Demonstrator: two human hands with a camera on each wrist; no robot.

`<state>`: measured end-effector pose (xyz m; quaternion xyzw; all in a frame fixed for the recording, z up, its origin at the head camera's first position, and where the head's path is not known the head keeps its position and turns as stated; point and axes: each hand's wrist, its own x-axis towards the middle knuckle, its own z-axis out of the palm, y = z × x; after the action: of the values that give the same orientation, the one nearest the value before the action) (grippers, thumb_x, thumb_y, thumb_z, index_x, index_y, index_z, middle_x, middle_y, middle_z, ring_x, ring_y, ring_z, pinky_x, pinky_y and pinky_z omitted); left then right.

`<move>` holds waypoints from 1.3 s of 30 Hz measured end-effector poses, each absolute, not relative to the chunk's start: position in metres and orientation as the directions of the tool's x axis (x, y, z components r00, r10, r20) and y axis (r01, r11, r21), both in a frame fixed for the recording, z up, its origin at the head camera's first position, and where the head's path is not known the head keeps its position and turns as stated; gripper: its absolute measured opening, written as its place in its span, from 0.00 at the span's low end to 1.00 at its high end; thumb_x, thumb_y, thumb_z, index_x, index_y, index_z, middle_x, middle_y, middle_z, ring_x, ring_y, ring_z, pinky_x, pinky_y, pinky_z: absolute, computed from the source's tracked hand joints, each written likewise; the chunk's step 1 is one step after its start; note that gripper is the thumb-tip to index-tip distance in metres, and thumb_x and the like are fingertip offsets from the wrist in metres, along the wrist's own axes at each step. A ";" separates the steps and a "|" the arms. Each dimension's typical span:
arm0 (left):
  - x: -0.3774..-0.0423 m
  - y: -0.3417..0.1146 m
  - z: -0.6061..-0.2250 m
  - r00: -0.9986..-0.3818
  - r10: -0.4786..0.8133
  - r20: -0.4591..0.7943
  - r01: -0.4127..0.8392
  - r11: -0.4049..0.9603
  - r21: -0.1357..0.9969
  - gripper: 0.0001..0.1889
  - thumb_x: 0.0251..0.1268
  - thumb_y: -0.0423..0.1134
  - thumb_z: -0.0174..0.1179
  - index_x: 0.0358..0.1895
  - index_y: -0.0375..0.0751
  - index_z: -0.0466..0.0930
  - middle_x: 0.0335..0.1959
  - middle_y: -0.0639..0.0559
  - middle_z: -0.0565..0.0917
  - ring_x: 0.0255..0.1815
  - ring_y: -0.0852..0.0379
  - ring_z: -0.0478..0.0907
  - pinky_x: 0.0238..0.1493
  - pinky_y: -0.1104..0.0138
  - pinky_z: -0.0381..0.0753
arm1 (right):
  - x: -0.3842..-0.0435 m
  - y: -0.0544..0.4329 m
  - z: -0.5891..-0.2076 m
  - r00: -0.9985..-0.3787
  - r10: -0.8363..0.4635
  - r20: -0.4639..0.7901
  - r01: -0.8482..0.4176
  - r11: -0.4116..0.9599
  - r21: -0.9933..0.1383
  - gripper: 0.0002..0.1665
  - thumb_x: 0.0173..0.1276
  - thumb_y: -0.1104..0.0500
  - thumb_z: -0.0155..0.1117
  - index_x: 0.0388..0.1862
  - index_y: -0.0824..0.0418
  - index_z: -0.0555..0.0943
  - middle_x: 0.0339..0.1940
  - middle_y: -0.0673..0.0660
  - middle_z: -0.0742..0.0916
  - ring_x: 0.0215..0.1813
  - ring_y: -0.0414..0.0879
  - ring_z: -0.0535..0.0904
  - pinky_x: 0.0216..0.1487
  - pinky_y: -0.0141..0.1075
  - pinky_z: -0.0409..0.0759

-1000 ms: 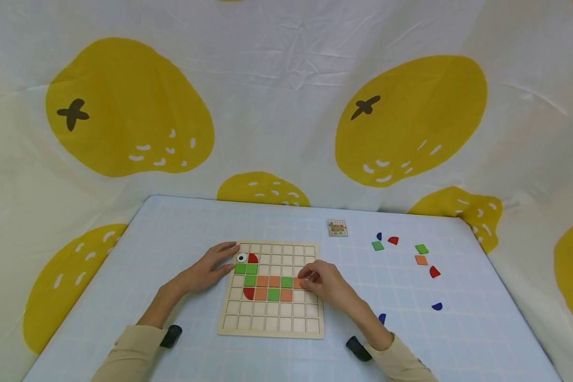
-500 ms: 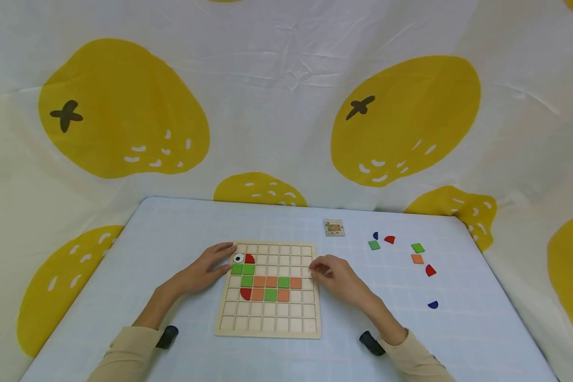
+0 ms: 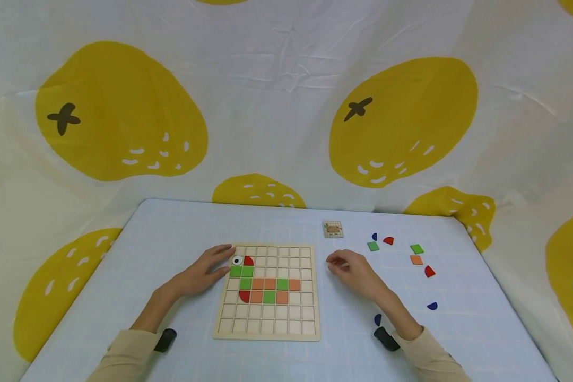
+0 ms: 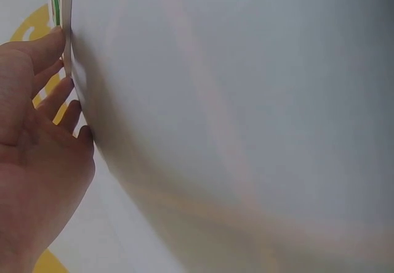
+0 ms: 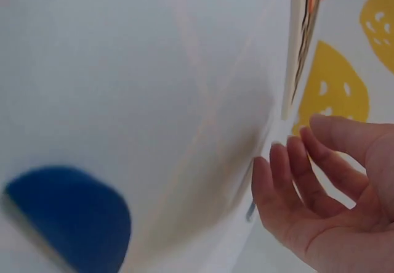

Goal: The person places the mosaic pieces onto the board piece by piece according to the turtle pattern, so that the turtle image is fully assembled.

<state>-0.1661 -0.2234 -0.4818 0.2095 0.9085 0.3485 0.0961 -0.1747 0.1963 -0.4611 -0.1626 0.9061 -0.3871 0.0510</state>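
A wooden grid board (image 3: 280,334) lies on the table in front of the person. Green, orange and red tiles fill some of its squares, along with a white eye tile (image 3: 237,260) at the upper left. The left hand (image 3: 198,273) rests against the board's left edge, its relaxed fingers touching the rim, as the left wrist view also shows. Just off the right edge hovers the right hand (image 3: 355,271), fingers loosely bent and nothing between them. Below its wrist, a blue half-round piece (image 5: 74,217) shows large in the right wrist view.
A small picture card (image 3: 333,229) lies beyond the board's upper right corner. Loose pieces are scattered on the right: a green square (image 3: 417,249), an orange square (image 3: 416,260), a red quarter-round (image 3: 430,271) and a blue half-round (image 3: 432,306). A lemon-print curtain (image 3: 286,106) hangs behind.
The right hand has let go of an orange tile at the right end of the upper tile row and moved right, off the board. The left hand has stayed at the board's edge.
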 end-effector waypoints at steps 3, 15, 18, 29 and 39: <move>-0.166 -0.224 -0.482 -0.894 0.447 -0.027 0.314 0.669 0.673 0.29 0.79 0.38 0.57 0.78 0.34 0.63 0.79 0.33 0.59 0.80 0.31 0.52 0.75 0.35 0.55 | -0.178 0.205 -0.460 -0.952 -0.303 0.032 -0.235 0.664 -0.710 0.09 0.72 0.65 0.68 0.50 0.64 0.85 0.45 0.54 0.87 0.48 0.48 0.83 0.53 0.45 0.85; -0.166 -0.223 -0.482 -0.887 0.461 -0.004 0.337 0.655 0.676 0.29 0.80 0.38 0.56 0.77 0.32 0.63 0.79 0.32 0.59 0.79 0.29 0.52 0.74 0.34 0.55 | -0.189 0.240 -0.463 -0.964 -0.254 0.082 -0.241 0.699 -0.673 0.09 0.73 0.66 0.66 0.50 0.66 0.85 0.45 0.58 0.87 0.48 0.52 0.82 0.55 0.50 0.85; -0.166 -0.223 -0.482 -0.889 0.458 -0.007 0.333 0.657 0.676 0.29 0.80 0.38 0.56 0.77 0.32 0.63 0.79 0.32 0.59 0.79 0.30 0.52 0.74 0.35 0.55 | -0.191 0.247 -0.462 -0.967 -0.239 0.091 -0.237 0.705 -0.668 0.10 0.73 0.67 0.66 0.51 0.66 0.85 0.46 0.59 0.88 0.48 0.53 0.82 0.55 0.51 0.84; -0.165 -0.224 -0.483 -0.894 0.447 -0.025 0.310 0.659 0.686 0.30 0.80 0.38 0.57 0.79 0.35 0.62 0.80 0.34 0.58 0.80 0.31 0.51 0.75 0.36 0.55 | -0.201 0.266 -0.460 -0.987 -0.158 0.042 -0.148 0.755 -0.639 0.18 0.74 0.65 0.64 0.60 0.68 0.81 0.61 0.70 0.82 0.65 0.66 0.74 0.67 0.62 0.73; -0.165 -0.224 -0.481 -0.890 0.456 -0.014 0.322 0.650 0.688 0.30 0.80 0.37 0.56 0.78 0.33 0.62 0.79 0.33 0.58 0.80 0.31 0.51 0.75 0.35 0.55 | -0.216 0.281 -0.469 -0.981 -0.187 0.043 -0.174 0.774 -0.609 0.21 0.74 0.69 0.62 0.63 0.72 0.79 0.63 0.73 0.79 0.67 0.69 0.72 0.69 0.64 0.69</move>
<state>-0.1649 -0.2236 -0.4809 0.2153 0.9036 0.3584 0.0930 -0.2155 0.2811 -0.4690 -0.0960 0.9417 -0.3223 0.0100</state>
